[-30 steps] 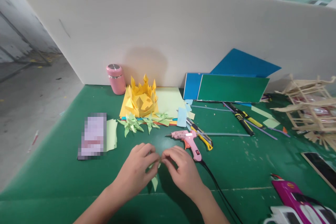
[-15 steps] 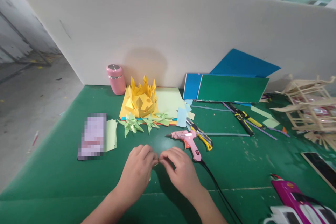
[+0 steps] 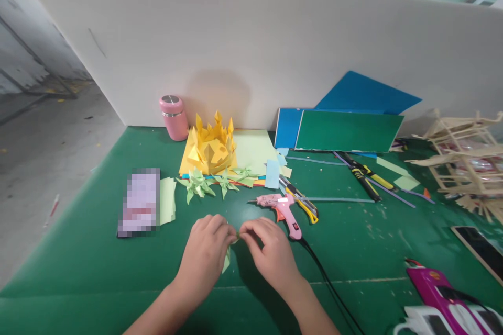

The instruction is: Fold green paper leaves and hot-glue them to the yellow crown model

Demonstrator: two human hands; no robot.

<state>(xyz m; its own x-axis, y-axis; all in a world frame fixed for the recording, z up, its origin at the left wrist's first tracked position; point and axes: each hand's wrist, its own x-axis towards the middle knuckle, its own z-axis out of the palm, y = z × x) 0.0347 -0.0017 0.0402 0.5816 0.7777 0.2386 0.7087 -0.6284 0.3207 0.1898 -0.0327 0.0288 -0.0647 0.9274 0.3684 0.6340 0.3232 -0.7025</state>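
Note:
Low over the green table, my left hand (image 3: pixel 207 246) pinches a light green folded paper piece (image 3: pixel 227 260), most of it hidden behind the fingers. My right hand (image 3: pixel 271 251) is closed in a pinch on the tip of the same paper, fingertips almost meeting the left ones. Just beyond the hands, a pink glue gun (image 3: pixel 281 209) lies on its side with its nozzle pointing left. Several light green origami flowers (image 3: pixel 196 184) lie in front of a yellow paper crown (image 3: pixel 214 149).
A pink flask (image 3: pixel 174 119) stands at the back left. Green paper sheets (image 3: pixel 167 200) lie beside a blurred purple rectangle (image 3: pixel 140 201). Right of the glue gun are a yellow cutter knife (image 3: pixel 306 208) and pliers (image 3: pixel 365 177). A black cord (image 3: pixel 326 277) runs toward the front edge.
More of the green paper shows below my left hand, and a bit of it now shows between the fingertips. Both hands stay nearly in place.

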